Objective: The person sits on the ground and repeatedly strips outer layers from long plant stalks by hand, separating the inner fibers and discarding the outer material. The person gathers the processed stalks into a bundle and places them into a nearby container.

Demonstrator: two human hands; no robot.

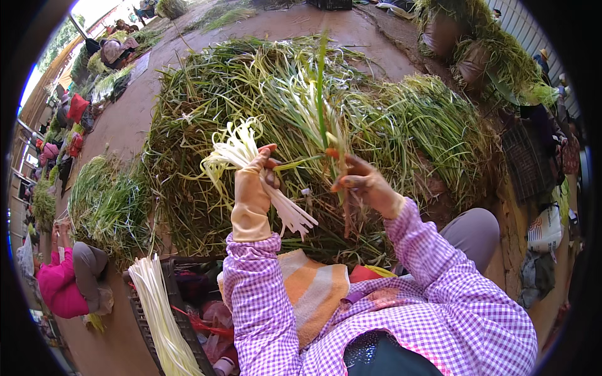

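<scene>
My left hand [253,195], in a beige glove with bare fingertips, grips a bunch of pale peeled stalks [292,210]. Their curled tops fan out to the upper left and the white ends point down to the right. Between finger and thumb, my right hand [367,182] holds a long-leaved green plant [321,94] with brown, withered outer leaves. A yellow-green leaf [301,163] stretches between the two hands. Beneath and beyond them spreads a large heap of long-leaved green plants [211,113], probably garlic or chives.
A black plastic crate [170,296] at lower left bears a bundle of pale stalks [162,319] and holds plastic bags. An orange-striped towel [315,291] covers my lap. A person in pink [63,286] sits left beside another green heap [110,202]. Dark crates [522,160] stand right.
</scene>
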